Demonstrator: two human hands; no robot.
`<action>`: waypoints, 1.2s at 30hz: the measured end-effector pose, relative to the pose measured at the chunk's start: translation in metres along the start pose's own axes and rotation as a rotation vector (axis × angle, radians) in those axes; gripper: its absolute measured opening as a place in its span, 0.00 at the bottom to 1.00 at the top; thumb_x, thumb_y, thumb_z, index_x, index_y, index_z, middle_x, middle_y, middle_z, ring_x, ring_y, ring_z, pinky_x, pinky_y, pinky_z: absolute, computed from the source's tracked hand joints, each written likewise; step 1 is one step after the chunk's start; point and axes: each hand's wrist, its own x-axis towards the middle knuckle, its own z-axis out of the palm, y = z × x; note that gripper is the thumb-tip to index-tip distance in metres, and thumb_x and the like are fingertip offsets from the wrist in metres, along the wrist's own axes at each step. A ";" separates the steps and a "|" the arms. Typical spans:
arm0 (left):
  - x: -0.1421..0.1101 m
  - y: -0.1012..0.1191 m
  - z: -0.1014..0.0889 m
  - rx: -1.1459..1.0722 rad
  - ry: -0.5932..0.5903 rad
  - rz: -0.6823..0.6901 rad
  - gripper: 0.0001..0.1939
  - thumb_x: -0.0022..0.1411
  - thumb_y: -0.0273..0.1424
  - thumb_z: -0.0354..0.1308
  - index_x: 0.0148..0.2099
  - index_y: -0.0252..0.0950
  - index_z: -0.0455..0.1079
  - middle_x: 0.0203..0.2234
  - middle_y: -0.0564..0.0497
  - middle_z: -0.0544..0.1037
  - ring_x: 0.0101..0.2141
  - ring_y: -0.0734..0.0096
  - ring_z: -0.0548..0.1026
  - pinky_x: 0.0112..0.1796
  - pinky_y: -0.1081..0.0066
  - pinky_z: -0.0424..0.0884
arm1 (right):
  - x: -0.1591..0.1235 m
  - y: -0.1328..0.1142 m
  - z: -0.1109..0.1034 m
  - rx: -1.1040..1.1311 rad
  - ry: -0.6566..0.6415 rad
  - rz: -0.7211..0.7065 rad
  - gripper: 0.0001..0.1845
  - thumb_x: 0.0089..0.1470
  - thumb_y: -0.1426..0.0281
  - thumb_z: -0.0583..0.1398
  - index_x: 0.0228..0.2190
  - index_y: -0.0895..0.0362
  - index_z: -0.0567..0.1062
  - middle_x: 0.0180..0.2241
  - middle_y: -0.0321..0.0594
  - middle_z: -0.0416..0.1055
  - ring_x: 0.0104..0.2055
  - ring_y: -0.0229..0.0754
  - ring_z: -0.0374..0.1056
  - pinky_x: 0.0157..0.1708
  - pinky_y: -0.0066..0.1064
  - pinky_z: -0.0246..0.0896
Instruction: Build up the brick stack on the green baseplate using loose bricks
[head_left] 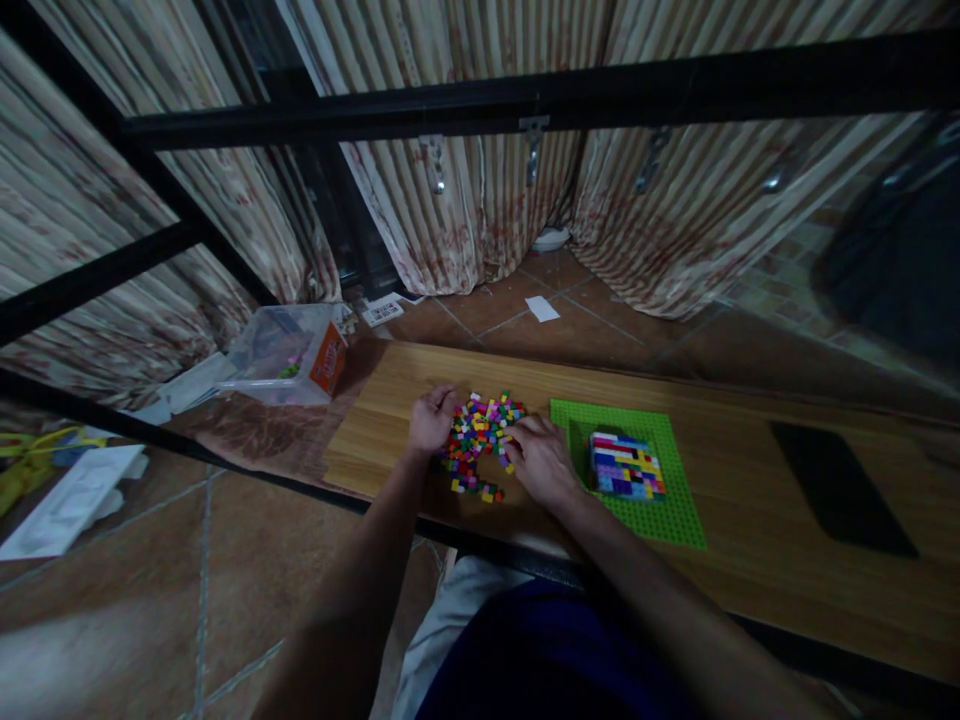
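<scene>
A loose heap of small multicoloured plastic bricks (484, 425) lies on the light-brown wooden table (382, 390), between the two bare hands. The left hand (430, 422) rests at its left edge, fingers curled loosely, and the right hand (544, 460) reaches in from the other side with its fingers bent down towards the bricks. Set this way, the hands seem to bracket the heap, keeping the bricks near the fingertips. Whether either hand pinches a brick cannot be told, as the fingers are too small and dim. Just beside the right hand, a bright-green studded plastic baseplate (682, 500) lies flat, apparently to give a steady footing to the compact block of multicoloured bricks (626, 468) on it. Its place beside the heap puts both within short reach. A dark, flat rectangular panel (840, 490) lies farther right, well apart from the loose bricks. Beyond the table's left end, a clear plastic box with an orange label (300, 387) shows some green and pink pieces inside, its walls likely serving to contain them.
</scene>
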 end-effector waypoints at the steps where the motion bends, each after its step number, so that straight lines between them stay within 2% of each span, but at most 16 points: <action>1: 0.000 0.000 0.000 0.005 0.004 0.003 0.12 0.62 0.31 0.53 0.46 0.34 0.74 0.33 0.49 0.82 0.35 0.66 0.80 0.41 0.69 0.74 | 0.001 0.000 0.001 -0.007 -0.012 -0.007 0.10 0.58 0.70 0.57 0.38 0.53 0.78 0.40 0.42 0.73 0.46 0.49 0.63 0.48 0.39 0.55; 6: 0.000 -0.001 0.000 0.013 0.020 0.010 0.11 0.62 0.29 0.54 0.44 0.35 0.74 0.31 0.50 0.82 0.35 0.68 0.79 0.44 0.69 0.72 | 0.003 0.003 0.002 -0.041 -0.029 -0.033 0.10 0.60 0.70 0.56 0.31 0.54 0.77 0.36 0.42 0.73 0.44 0.47 0.62 0.45 0.37 0.54; 16: 0.000 0.001 -0.002 -0.095 0.068 -0.011 0.15 0.63 0.37 0.52 0.44 0.33 0.74 0.28 0.49 0.82 0.34 0.66 0.78 0.42 0.68 0.71 | -0.005 0.010 0.004 0.010 0.038 -0.047 0.12 0.61 0.74 0.51 0.33 0.56 0.74 0.34 0.43 0.71 0.38 0.45 0.62 0.41 0.34 0.55; 21: -0.002 0.006 -0.005 -0.066 0.057 0.016 0.16 0.65 0.39 0.50 0.39 0.34 0.75 0.29 0.49 0.81 0.38 0.65 0.78 0.45 0.69 0.70 | -0.006 0.009 0.011 -0.048 0.016 -0.088 0.14 0.58 0.78 0.51 0.32 0.56 0.75 0.33 0.44 0.70 0.39 0.46 0.62 0.42 0.35 0.55; 27: -0.002 0.006 -0.005 -0.079 0.058 0.038 0.17 0.65 0.40 0.49 0.36 0.36 0.75 0.28 0.49 0.81 0.37 0.65 0.78 0.45 0.68 0.70 | -0.004 0.003 0.008 -0.011 0.020 -0.132 0.13 0.61 0.73 0.53 0.32 0.54 0.77 0.34 0.43 0.72 0.40 0.46 0.64 0.43 0.35 0.58; 32: -0.002 0.004 -0.005 -0.058 0.053 0.057 0.18 0.65 0.40 0.49 0.32 0.37 0.75 0.28 0.50 0.80 0.37 0.65 0.77 0.44 0.68 0.70 | 0.008 -0.008 0.008 0.136 0.013 -0.136 0.11 0.62 0.68 0.54 0.37 0.54 0.77 0.36 0.40 0.74 0.40 0.43 0.67 0.43 0.32 0.59; 36: -0.002 0.002 -0.006 -0.032 0.053 0.066 0.19 0.66 0.41 0.48 0.32 0.37 0.75 0.28 0.50 0.80 0.36 0.66 0.77 0.44 0.68 0.70 | 0.031 -0.010 0.010 0.120 0.032 -0.099 0.14 0.63 0.71 0.51 0.40 0.54 0.77 0.38 0.42 0.74 0.42 0.43 0.68 0.45 0.31 0.58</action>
